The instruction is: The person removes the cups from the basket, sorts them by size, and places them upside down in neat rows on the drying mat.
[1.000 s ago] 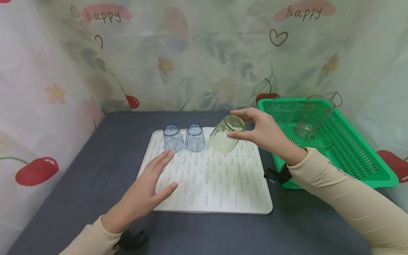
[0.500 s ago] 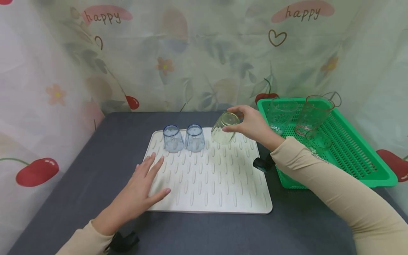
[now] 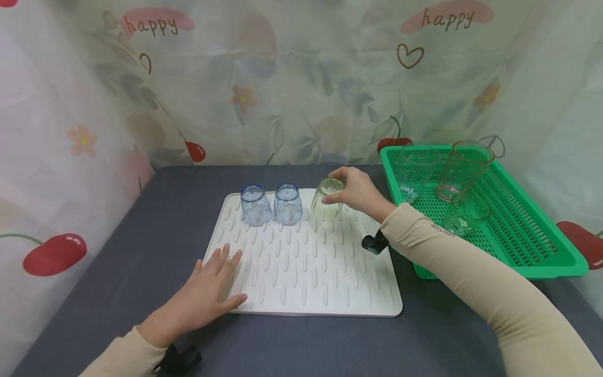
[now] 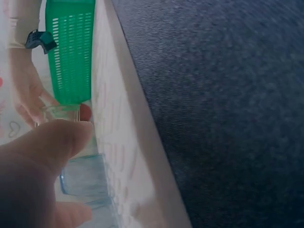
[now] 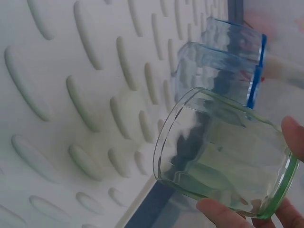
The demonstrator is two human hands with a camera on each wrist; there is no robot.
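My right hand (image 3: 360,195) grips a green-tinted drinking glass (image 3: 322,201) near its base. The glass is upside down at the far side of the white ridged mat (image 3: 306,272). In the right wrist view the glass (image 5: 223,152) leans against the mat's plane; whether its rim touches the mat, I cannot tell. To its left, two blue-tinted glasses (image 3: 256,207) stand upside down side by side. My left hand (image 3: 200,296) holds nothing, its fingers spread over the mat's front left edge; the left wrist view shows its thumb (image 4: 57,142) close up.
A green plastic basket (image 3: 562,270) stands right of the mat, beyond the right forearm. Inside it are a clear glass (image 3: 416,167), a pink-rimmed glass mug (image 3: 464,170) and a smaller glass (image 3: 466,214). The dark grey tabletop (image 3: 301,345) surrounds the mat; a printed curtain (image 3: 301,78) hangs behind.
My right hand has lowered the green-tinted glass and moved it slightly left, bringing it more upright over the mat. My left hand has drawn back from the blue glasses, towards me and left.
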